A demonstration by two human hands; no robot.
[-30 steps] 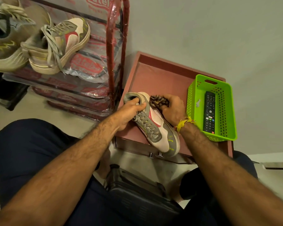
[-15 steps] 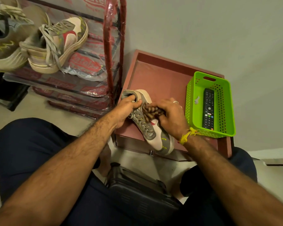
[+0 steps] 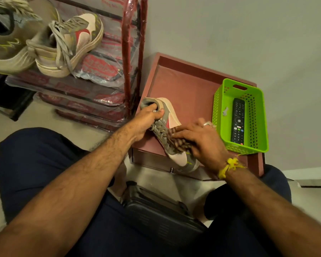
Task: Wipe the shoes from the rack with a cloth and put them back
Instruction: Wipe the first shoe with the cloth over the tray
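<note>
A grey, white and pink sneaker lies tilted on the reddish-brown low table, toe toward me. My left hand grips its heel collar, fingers hooked inside the opening. My right hand presses a brown striped cloth onto the laces and midfoot of the shoe, fingers spread over the cloth. The matching sneaker sits on the red shoe rack at the upper left, beside an olive shoe.
A green plastic basket holding a black remote stands on the table's right side. The rack's lower shelves are plastic-wrapped. A dark case lies on the floor between my knees. A grey wall runs behind.
My right hand has slid the cloth from near the heel side down along the shoe toward the toe. The left hand keeps its hold on the heel.
</note>
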